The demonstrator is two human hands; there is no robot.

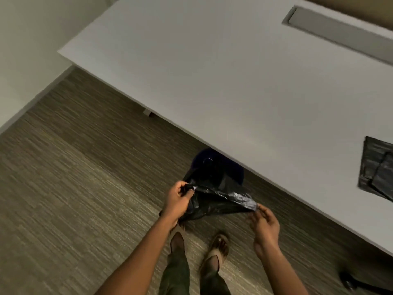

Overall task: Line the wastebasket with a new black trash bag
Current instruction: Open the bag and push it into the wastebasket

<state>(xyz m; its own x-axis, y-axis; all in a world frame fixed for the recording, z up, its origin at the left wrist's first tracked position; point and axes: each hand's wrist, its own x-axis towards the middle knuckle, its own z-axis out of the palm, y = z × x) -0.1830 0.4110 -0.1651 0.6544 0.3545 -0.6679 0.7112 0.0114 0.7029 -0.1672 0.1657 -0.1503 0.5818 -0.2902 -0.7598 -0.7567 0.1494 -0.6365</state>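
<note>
Step in hand: opening the black trash bag (214,199), held stretched in the air between both hands above the floor. Left hand (177,201) pinched closed on one edge; right hand (263,222) fingers loosely curled, pinching the other end at the fingertips. Dark wastebasket (214,165) sits on the carpet, half under the table (234,71) edge, just beyond the bag. Spare folded bags (378,169) on the table. Next: find the mouth, separate the layers, lower it into the basket.

Both forearms are bare to the edge of view, no sleeves, watch or rings that I can make out. The left hand (177,202) and right hand (264,225) are ungloved. Below them, dark olive trousers (177,271) fall to tan open-backed slippers (219,246) worn over dark socks.
</note>
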